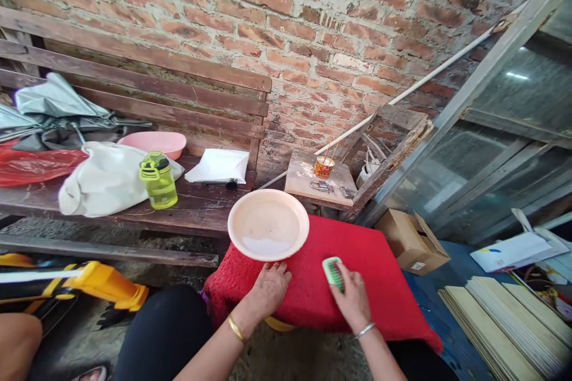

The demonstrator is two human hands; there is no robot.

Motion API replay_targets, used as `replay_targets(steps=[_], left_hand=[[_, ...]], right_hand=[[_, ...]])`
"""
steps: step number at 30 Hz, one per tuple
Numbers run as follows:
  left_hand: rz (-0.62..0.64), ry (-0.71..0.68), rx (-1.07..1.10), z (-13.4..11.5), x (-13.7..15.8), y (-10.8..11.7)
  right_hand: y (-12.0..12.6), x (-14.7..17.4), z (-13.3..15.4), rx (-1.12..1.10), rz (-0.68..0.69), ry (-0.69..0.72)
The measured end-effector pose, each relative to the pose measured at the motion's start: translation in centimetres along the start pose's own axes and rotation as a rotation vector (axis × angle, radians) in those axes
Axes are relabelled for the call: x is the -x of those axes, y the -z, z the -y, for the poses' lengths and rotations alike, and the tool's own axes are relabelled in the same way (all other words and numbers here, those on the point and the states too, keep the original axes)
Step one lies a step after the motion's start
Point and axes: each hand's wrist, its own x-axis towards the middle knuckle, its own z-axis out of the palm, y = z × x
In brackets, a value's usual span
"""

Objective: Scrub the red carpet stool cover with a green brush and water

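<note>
My left hand (271, 287) lies flat with its fingers stretched out on the red cloth (375, 274), just below a pale round basin (233, 231). The basin holds what looks like water, with a bright patch near its front side. My right hand (354, 297) is closed around a green scrubbing brush (331, 271). The brush is tilted, and its bristle side shows over the cloth. Part of its back end is hidden by my fingers. A gold bangle is on my left wrist and a silver one on my right.
A wooden bench (201, 205) at the left carries a green bottle (161, 184), a white bag (102, 181) and a pink basin (154, 143). Padlocks (319, 186) and a red tin (323, 168) sit on a small table. A cardboard box (404, 244) stands right.
</note>
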Motion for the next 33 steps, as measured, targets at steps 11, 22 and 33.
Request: replay_targets(steps=[11,22,33], left_hand=[[-0.020,-0.011,-0.033,-0.3,-0.1,0.4],[-0.064,-0.009,-0.073,0.4,-0.5,-0.9],[-0.085,-0.001,-0.113,-0.1,-0.8,-2.1]], right_hand=[[3.9,1.9,-5.7,-0.094,-0.033,-0.304],[0.6,1.9,-3.3,-0.003,-0.006,0.121],[10.3,-0.9,-18.3,0.287,-0.136,-0.571]])
